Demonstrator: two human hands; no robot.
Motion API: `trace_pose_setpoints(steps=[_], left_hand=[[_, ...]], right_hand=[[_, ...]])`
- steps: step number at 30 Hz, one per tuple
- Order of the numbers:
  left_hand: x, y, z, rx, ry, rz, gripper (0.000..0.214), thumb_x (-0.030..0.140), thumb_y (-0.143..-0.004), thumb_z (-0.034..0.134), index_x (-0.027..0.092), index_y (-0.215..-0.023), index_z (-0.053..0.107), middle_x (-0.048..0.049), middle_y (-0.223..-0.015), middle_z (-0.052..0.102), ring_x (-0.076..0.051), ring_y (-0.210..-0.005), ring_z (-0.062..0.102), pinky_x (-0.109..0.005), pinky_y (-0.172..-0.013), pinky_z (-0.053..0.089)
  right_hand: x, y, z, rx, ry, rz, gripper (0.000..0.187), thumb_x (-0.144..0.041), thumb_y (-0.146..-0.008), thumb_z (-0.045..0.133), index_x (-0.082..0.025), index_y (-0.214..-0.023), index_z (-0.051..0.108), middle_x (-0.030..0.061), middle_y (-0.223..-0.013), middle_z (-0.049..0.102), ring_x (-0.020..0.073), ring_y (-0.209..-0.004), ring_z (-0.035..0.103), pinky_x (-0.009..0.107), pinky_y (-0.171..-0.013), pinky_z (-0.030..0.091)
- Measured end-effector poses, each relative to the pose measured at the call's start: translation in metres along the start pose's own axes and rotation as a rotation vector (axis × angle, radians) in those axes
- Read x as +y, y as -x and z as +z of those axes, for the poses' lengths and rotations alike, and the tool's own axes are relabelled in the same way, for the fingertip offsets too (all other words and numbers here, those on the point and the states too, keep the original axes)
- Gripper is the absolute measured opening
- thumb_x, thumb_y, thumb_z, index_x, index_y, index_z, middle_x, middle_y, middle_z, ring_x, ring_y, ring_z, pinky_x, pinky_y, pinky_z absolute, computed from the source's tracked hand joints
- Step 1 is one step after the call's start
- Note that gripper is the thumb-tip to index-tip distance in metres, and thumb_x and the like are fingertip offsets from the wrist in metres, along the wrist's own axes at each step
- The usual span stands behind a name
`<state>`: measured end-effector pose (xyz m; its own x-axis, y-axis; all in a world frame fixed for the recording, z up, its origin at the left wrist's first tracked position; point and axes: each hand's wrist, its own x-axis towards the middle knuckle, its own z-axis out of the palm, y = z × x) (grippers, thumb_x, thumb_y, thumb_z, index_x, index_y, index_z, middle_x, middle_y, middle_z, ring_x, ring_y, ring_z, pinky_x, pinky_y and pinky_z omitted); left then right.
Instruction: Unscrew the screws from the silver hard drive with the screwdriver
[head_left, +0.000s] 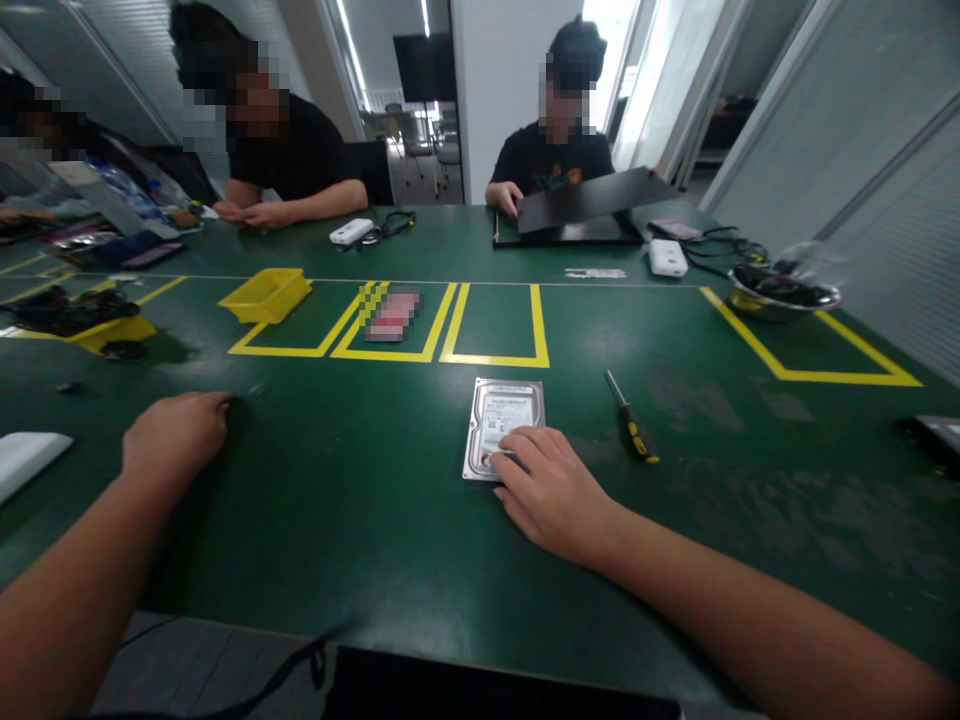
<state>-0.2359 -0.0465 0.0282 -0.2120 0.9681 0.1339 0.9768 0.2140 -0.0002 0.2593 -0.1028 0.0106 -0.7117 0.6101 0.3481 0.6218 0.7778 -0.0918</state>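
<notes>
A silver hard drive with a white label lies flat on the green table in front of me. My right hand rests over its lower right corner, fingers loosely spread and touching its top; the hand covers part of the drive. To the right lies a screwdriver with a black and yellow handle, apart from the hand. My left hand is on the table at the left with its fingers curled together. Its fingertips are mostly hidden, so whatever they may hold does not show.
Yellow tape marks boxes on the table. A yellow bin, a bin of dark cables and a metal bowl of cables stand around. Across the table, one person holds a dark panel; another person leans on the table.
</notes>
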Motion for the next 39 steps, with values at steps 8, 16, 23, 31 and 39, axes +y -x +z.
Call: trace_pose_setpoints(steps=[8, 16, 23, 31, 39], left_hand=[[0.019, 0.005, -0.015, -0.209, -0.310, -0.022, 0.045, 0.030, -0.092, 0.036, 0.018, -0.126, 0.065, -0.0171, -0.109, 0.064, -0.026, -0.079, 0.057, -0.030, -0.060, 0.044], [0.015, 0.003, -0.010, -0.172, -0.330, -0.001, 0.040, 0.028, -0.086, 0.046, 0.016, -0.117, 0.068, -0.0132, -0.101, 0.066, -0.023, -0.077, 0.057, -0.023, -0.059, 0.039], [0.017, 0.003, -0.008, -0.174, -0.299, -0.065, 0.044, 0.033, -0.090, 0.041, 0.016, -0.121, 0.067, -0.0180, -0.112, 0.065, -0.027, -0.078, 0.059, -0.029, -0.060, 0.042], [0.020, 0.007, -0.011, -0.158, -0.261, -0.121, 0.049, 0.038, -0.096, 0.029, 0.010, -0.115, 0.064, -0.0204, -0.109, 0.063, -0.028, -0.079, 0.058, -0.030, -0.057, 0.041], [0.029, 0.006, -0.025, -0.087, -0.184, -0.162, 0.048, 0.045, -0.098, 0.027, 0.009, -0.108, 0.058, -0.0129, -0.093, 0.057, -0.022, -0.072, 0.050, -0.026, -0.056, 0.035]], right_hand=[[-0.001, -0.001, 0.001, -0.003, 0.015, -0.012, 0.027, -0.024, -0.096, 0.046, -0.012, -0.114, 0.061, 0.0145, -0.117, 0.059, 0.0300, -0.111, 0.049, 0.046, -0.096, 0.041], [0.000, -0.001, 0.001, -0.018, 0.036, -0.022, 0.027, -0.024, -0.095, 0.046, -0.012, -0.115, 0.060, 0.0146, -0.117, 0.059, 0.0306, -0.111, 0.049, 0.047, -0.096, 0.041], [-0.002, -0.001, 0.001, -0.024, 0.044, -0.022, 0.028, -0.025, -0.096, 0.045, -0.012, -0.116, 0.060, 0.0150, -0.118, 0.059, 0.0306, -0.111, 0.049, 0.047, -0.095, 0.041], [-0.002, -0.001, -0.001, -0.023, 0.051, -0.025, 0.028, -0.024, -0.095, 0.047, -0.011, -0.116, 0.061, 0.0158, -0.116, 0.060, 0.0303, -0.110, 0.050, 0.047, -0.094, 0.042], [-0.001, -0.001, -0.001, -0.006, 0.061, -0.030, 0.027, -0.024, -0.095, 0.048, -0.012, -0.114, 0.062, 0.0161, -0.115, 0.061, 0.0296, -0.110, 0.050, 0.046, -0.093, 0.042]])
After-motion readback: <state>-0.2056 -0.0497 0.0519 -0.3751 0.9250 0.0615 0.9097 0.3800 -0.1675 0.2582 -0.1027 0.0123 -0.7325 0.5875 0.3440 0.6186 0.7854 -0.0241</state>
